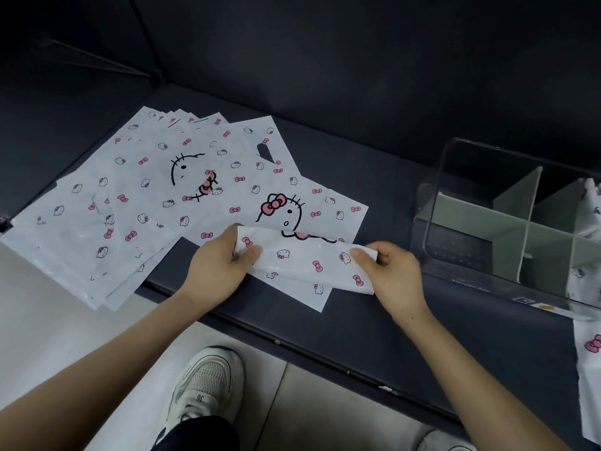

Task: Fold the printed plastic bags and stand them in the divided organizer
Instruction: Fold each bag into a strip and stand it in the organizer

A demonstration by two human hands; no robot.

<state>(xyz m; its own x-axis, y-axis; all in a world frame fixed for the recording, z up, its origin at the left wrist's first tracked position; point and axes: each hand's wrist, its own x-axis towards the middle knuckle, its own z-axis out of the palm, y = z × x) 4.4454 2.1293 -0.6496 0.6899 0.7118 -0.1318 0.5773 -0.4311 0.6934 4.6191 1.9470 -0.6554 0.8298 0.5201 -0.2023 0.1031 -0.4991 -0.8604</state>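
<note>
Bag in work: printed bag (302, 258) lies on the dark bench (357, 327), at 5 o'clock of the fanned stack (123, 203) and overlapping its nearest sheet; the bag's near long edge is raised as a flap turned toward 12 o'clock.
Left hand: left hand (221, 265) pinches the flap's 9 o'clock end, thumb over the film.
Right hand: right hand (390, 271) pinches the flap's 3 o'clock end in the same manner.
Step, as judged: 1st lengthwise fold under way; crease not yet pressed flat.
Organizer: organizer (507, 229) stands at 3 o'clock of the hands, clear-walled with pale dividers; folded bags (588, 203) stand in its far-right cells; the cells nearest the hands look unfilled.
Risk 1: slick film may slide between the 2 pinches, so the flap lands skewed and the strip tapers.
Risk 2: the fold may spring open once let go, since thin plastic holds a crease poorly.
Risk 3: dragging the bag may pull the overlapped sheet along and disturb the stack.
Edges: the bag's near corner sits close to the bench lip at 6 o'clock; the stack's 8 o'clock portion appears to overhang the pale floor (48, 320), so a nudge could tip sheets off.
Open room: bare bench runs between the right hand and the organizer, wide enough for a sideways carry; a loose bag (588, 353) lies at 4 o'clock.
</note>
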